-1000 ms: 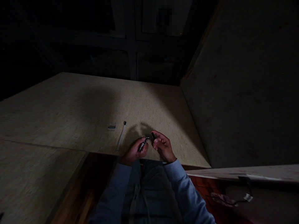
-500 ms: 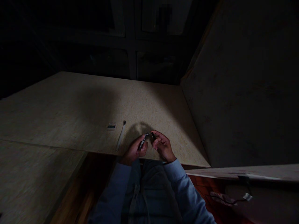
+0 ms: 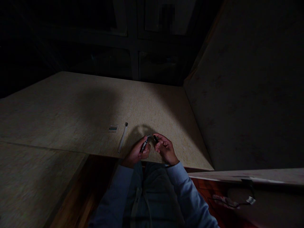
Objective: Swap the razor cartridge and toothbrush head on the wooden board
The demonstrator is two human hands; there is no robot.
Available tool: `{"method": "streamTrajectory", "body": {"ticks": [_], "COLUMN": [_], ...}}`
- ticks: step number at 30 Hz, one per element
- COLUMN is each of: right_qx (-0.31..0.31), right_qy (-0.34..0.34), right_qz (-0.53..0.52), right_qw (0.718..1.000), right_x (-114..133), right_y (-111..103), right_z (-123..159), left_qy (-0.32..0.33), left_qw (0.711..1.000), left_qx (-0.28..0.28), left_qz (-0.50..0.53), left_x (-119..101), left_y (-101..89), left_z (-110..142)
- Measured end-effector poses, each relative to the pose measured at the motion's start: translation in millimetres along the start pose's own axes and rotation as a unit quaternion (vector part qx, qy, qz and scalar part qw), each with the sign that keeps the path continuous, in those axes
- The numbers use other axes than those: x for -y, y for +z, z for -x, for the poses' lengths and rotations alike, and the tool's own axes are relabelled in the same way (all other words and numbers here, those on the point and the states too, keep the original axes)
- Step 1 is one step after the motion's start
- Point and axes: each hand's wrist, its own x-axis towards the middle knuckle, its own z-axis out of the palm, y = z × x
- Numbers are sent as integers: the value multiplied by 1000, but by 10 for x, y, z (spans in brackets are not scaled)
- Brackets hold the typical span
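My left hand point(image 3: 140, 150) is closed around the handle of a black-and-silver razor point(image 3: 144, 144), its metallic head end pointing up and to the right. Pinched between the thumb and fingers of my right hand point(image 3: 165, 148) is a small black bar-shaped piece point(image 3: 155, 138). A narrow gap separates this piece from the razor's head; dim light hides the finer details. Left of my hands lies a toothbrush point(image 3: 122, 138) with a pale handle and dark bristles. Beyond it, further left, sits a small clear case point(image 3: 113, 128) with a dark strip inside.
Both hands are over the front edge of a pale stone-patterned tabletop point(image 3: 152, 104). A dark panel point(image 3: 249, 95) rises along the right side. A second pale surface point(image 3: 28, 183) adjoins at lower left. A black cable point(image 3: 253, 190) hangs at lower right above the reddish floor.
The hands and the things they hold stay almost in place. Only the view has shifted very slightly.
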Motion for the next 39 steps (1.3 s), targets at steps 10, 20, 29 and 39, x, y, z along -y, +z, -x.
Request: {"method": "streamTrajectory", "body": {"ticks": [10, 20, 29, 39], "right_qx": [-4, -51, -91, -80], "right_qy": [-6, 35, 25, 6], "right_qz": [14, 51, 30, -5], "right_qw": [1000, 997, 995, 997], "right_x": [8, 46, 31, 31], "right_y": [-3, 35, 34, 14], "right_z": [30, -35, -44, -13], "left_qy": [9, 7, 13, 20], "left_qw": [1000, 1000, 999, 998], "left_qx": [0, 4, 19, 37], "left_qz": [4, 14, 35, 40], "left_x": [-15, -42, -53, -42], "left_y": [25, 91, 85, 47], "left_z": [7, 35, 48, 47]}}
